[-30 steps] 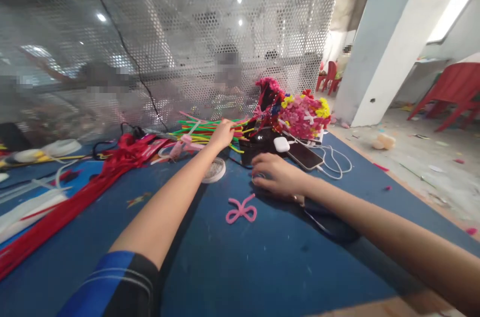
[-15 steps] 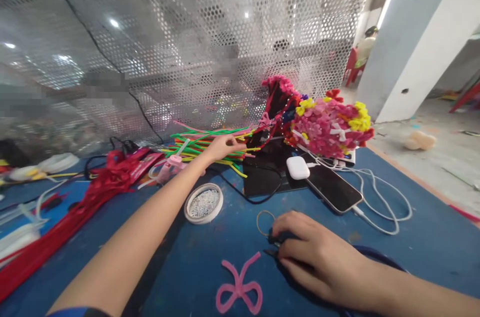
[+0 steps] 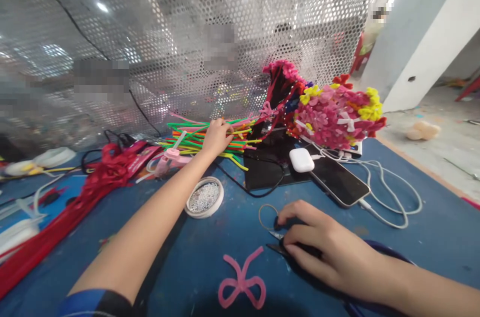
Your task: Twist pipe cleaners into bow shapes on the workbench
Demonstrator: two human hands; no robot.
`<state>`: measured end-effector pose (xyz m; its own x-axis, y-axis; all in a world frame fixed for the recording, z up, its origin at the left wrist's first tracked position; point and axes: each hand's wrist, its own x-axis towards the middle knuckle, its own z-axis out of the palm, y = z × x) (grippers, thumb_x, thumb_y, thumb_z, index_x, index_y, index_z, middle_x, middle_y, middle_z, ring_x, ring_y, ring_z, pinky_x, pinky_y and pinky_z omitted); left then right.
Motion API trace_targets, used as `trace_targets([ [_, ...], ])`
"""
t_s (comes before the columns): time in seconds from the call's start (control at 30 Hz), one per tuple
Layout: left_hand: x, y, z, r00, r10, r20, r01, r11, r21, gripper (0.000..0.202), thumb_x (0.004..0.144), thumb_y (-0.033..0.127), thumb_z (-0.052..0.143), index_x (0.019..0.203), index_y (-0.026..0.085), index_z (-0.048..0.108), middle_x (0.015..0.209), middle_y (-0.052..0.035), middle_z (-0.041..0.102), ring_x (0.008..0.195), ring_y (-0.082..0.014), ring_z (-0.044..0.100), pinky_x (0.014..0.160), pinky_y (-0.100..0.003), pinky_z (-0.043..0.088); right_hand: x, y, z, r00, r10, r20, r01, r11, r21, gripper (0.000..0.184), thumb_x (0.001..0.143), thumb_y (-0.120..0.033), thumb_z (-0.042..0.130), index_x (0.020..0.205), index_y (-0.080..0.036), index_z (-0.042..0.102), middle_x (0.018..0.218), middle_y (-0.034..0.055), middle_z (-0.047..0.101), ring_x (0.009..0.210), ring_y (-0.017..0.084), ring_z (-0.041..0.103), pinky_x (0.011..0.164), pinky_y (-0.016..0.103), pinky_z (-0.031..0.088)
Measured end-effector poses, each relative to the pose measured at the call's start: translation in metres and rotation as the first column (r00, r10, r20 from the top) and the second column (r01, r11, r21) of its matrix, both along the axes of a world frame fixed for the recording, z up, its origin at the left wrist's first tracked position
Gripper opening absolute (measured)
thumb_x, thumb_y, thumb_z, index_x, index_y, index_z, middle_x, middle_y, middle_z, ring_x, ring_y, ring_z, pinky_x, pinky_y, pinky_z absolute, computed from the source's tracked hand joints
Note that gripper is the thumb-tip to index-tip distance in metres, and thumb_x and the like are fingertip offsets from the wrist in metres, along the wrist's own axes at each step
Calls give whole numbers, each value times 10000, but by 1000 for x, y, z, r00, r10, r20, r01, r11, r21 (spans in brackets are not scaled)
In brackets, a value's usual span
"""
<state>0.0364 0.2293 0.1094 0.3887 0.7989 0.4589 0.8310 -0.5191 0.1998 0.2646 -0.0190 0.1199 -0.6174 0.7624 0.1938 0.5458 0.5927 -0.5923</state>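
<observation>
My left hand point(image 3: 217, 136) reaches far over a bundle of coloured pipe cleaners point(image 3: 187, 134), its fingers curled down on the stems; which stems it pinches is hidden. Close to the front, my right hand point(image 3: 318, 237) is closed around a pair of scissors point(image 3: 276, 248). Their blade tips point left, slightly apart, and a dark blue handle loop shows behind the wrist. Left of those tips lies a pink pipe cleaner bow point(image 3: 242, 284) with two loops and two upright ends, untouched. A thin ring point(image 3: 259, 217) lies just beyond the scissors.
A round dish of beads point(image 3: 221, 202) stands beside my left forearm. Pipe cleaner flowers point(image 3: 326, 117), a phone point(image 3: 341, 184) with cables and a white earbud case point(image 3: 301, 160) are at the right. Red ribbons point(image 3: 82, 207) run along the left. A perforated metal panel point(image 3: 187, 32) rises behind.
My left hand has shifted slightly left and back over the pipe cleaners. My right hand has moved a little right, and more of the scissor blades shows. The view has tilted slightly.
</observation>
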Motion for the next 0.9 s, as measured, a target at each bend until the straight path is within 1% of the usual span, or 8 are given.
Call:
trace_targets([
  [0.1, 2, 2, 7, 998, -26, -49, 27, 999, 22, 76, 698, 165, 560, 734, 182, 625, 1028, -68, 558, 1048, -240, 447, 913, -360, 346, 1, 0, 0, 1000, -7, -3, 7, 1000, -1, 189, 838, -181, 431, 802, -183, 616, 1027, 68, 523, 928, 125, 524, 824, 235, 445],
  [0.23, 7, 3, 12, 999, 19, -41, -17, 999, 47, 54, 701, 177, 564, 713, 180, 617, 911, -72, 586, 960, -234, 491, 849, -340, 381, 0, 0, 0, 1000, -9, 6, 9, 1000, 6, 194, 841, -183, 423, 795, -181, 612, 1031, 68, 523, 924, 125, 525, 825, 238, 446],
  [0.3, 9, 3, 11, 998, 62, -7, -62, 997, 54, 67, 706, 203, 570, 738, 172, 620, 871, -80, 597, 909, -238, 516, 795, -331, 398, 0, 0, -1, 1000, -6, 18, 6, 1000, 9, 195, 841, -185, 423, 793, -180, 612, 1033, 70, 524, 932, 131, 524, 833, 247, 445],
  [0.47, 10, 0, 9, 985, 133, 105, -137, 990, 29, 150, 743, 245, 547, 806, 164, 657, 719, -61, 657, 687, -206, 588, 644, -279, 407, 0, -1, 0, 999, -8, 32, 7, 1000, 15, 205, 841, -179, 417, 789, -173, 615, 1032, 75, 530, 931, 140, 524, 835, 261, 445],
  [0.53, 11, -1, 12, 976, 147, 160, -155, 987, 36, 192, 768, 258, 522, 797, 154, 682, 719, -77, 682, 686, -218, 609, 638, -279, 408, 0, -1, 0, 999, -7, 35, 6, 1000, 15, 206, 840, -177, 418, 789, -172, 617, 1028, 75, 533, 932, 142, 524, 838, 265, 445],
  [0.63, 16, -5, 20, 956, 143, 256, -165, 984, 67, 247, 797, 267, 495, 829, 134, 700, 796, -103, 707, 739, -234, 635, 662, -281, 422, 1, -1, -1, 1000, -15, 26, 14, 1000, 11, 195, 836, -181, 429, 789, -172, 618, 1035, 74, 531, 934, 141, 526, 839, 263, 445],
  [0.77, 29, -23, 30, 921, 83, 380, -139, 983, 122, 279, 826, 268, 472, 885, 113, 696, 900, -109, 706, 831, -224, 642, 721, -269, 444, 0, -1, -2, 998, -55, 6, 55, 998, 9, 177, 831, -179, 446, 803, -174, 620, 1027, 72, 529, 934, 137, 527, 828, 255, 449],
  [0.9, 38, -55, 42, 895, -30, 446, -51, 984, 169, 288, 839, 306, 469, 899, 137, 695, 921, -80, 706, 834, -193, 649, 740, -257, 470, -2, -3, -1, 998, -58, 6, 57, 996, 66, 185, 841, -183, 435, 845, -179, 619, 1027, 79, 527, 958, 147, 515, 857, 285, 440],
])
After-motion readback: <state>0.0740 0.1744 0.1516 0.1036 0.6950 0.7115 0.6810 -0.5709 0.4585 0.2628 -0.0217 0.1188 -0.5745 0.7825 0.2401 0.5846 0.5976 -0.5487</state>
